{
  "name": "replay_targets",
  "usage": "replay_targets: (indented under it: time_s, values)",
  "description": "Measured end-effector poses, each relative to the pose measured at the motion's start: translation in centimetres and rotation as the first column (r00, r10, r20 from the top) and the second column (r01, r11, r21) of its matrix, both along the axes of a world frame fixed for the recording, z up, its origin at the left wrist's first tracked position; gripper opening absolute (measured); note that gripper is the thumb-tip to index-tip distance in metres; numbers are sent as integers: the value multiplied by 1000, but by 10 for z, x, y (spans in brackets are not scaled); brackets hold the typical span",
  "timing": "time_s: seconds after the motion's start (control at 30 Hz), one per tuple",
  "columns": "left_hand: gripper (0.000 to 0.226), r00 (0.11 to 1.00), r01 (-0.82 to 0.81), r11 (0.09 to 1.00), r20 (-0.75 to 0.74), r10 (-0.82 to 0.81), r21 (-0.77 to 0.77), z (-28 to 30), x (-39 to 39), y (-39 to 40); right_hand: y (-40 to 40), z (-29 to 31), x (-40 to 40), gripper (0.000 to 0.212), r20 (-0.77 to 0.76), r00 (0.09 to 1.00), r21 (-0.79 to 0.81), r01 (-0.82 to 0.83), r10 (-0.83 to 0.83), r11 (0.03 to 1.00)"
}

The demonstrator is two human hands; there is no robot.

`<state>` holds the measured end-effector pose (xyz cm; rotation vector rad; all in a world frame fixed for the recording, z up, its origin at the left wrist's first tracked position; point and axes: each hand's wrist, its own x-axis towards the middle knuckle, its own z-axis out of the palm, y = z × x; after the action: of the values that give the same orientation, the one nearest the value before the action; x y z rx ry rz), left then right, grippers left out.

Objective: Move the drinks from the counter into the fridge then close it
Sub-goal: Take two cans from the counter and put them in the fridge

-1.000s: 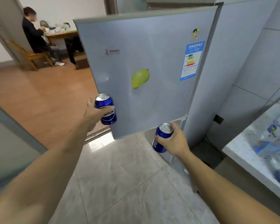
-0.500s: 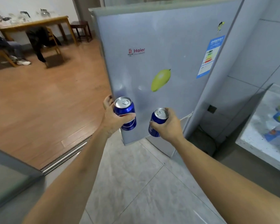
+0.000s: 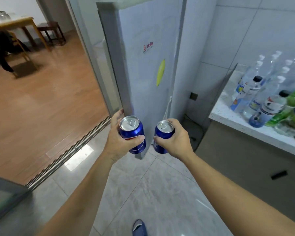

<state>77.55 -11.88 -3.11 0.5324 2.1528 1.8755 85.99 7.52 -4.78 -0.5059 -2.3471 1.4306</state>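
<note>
— Fridge door (image 3: 148, 79): how is it placed against the hands?

— It is swung open and seen nearly edge-on, its free edge straight ahead of both hands; the inside is hidden behind it. More bottles (image 3: 269, 92) are left on the counter (image 3: 232, 118), right of the door.

— Which hand is nearer?

— The left hand (image 3: 120, 140), with fingertips seemingly touching the door's edge while wrapped round an upright blue can (image 3: 133, 133). The right hand (image 3: 175, 140) is wrapped round a second can (image 3: 163, 136), just right of that edge.
</note>
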Motion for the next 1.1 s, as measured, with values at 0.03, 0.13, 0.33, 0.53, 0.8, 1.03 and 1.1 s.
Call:
replay_targets:
  time_s: [0.03, 0.13, 0.33, 0.53, 0.8, 1.03, 1.1]
  values:
    - [112, 1000, 31, 999, 3, -31, -11, -2, 12, 8, 3, -2, 16, 59, 5, 1000, 8, 6, -6, 1000]
    - [99, 993, 118, 992, 11, -118, -53, -3, 39, 35, 13, -9, 53, 63, 43, 999, 25, 15, -16, 1000]
    - [94, 967, 255, 965, 34, -253, -65, -8, 64, 84, 49, -19, 102, 77, 92, 992, 53, 82, -87, 995]
    - [83, 982, 185, 979, 44, -182, -79, -21, 71, 111, 100, -22, 109, 63, 120, 934, 69, 329, -336, 942]
    - [81, 986, 166, 976, 49, -161, -139, -30, 26, 135, 185, -23, 81, 70, 119, 818, -59, 572, -564, 818]
    - [77, 976, 214, 966, 70, -206, -147, -27, -28, 156, 233, -24, 63, 71, 153, 719, -2, 686, -678, 727]
    - [74, 972, 231, 960, 66, -224, -159, -29, -42, 159, 227, -28, 56, 61, 129, 661, 30, 742, -739, 669]
